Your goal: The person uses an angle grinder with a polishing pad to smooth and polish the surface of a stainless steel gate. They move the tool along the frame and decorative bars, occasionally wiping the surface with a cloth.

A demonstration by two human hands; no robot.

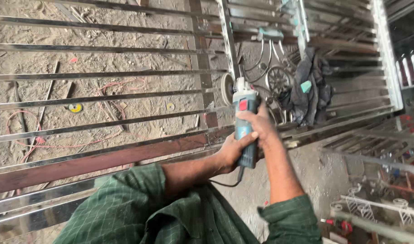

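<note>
Angle grinder: teal-bodied handheld power grinder (244,124) with a red switch patch on top, held at mid-frame over the gate frame, its pale round polishing disc (227,89) facing left, edge near the upright steel post (228,40).
Left hand: left hand (231,151) wraps the rear of the body from below, fingers fully closed round it; likely steadies the tail end and takes the weight.
Right hand: right hand (257,119) clamps over the top of the body nearer the head, fingers curled shut on it; probably placed there to steer the disc.
Cord: black power cord (229,183) drops from the tail in a loop under the left wrist, clear of the disc.
Gate frame: polished stainless steel grille of flat horizontal bars (103,97), raised above the dirt floor so the disc side stays reachable.
Bars counted: roughly seven shiny horizontals left of the post; exact count unclear at the edges.
Brown member: one dark rusty-brown flat bar (103,160) runs below the shiny ones.
Floor discs: two loose round abrasive discs, one yellow-centred (75,107), one small pale (170,106).
Wire: one thin red wire (57,144) trails across the dirt.
Cloth: one dark grey rag bundle (308,88) draped on the frame right of the tool.
Scrollwork: ornamental metal scroll piece (279,80) behind the grinder; count of curls cannot be told.
Hands counted: two, both on the one tool.
</note>
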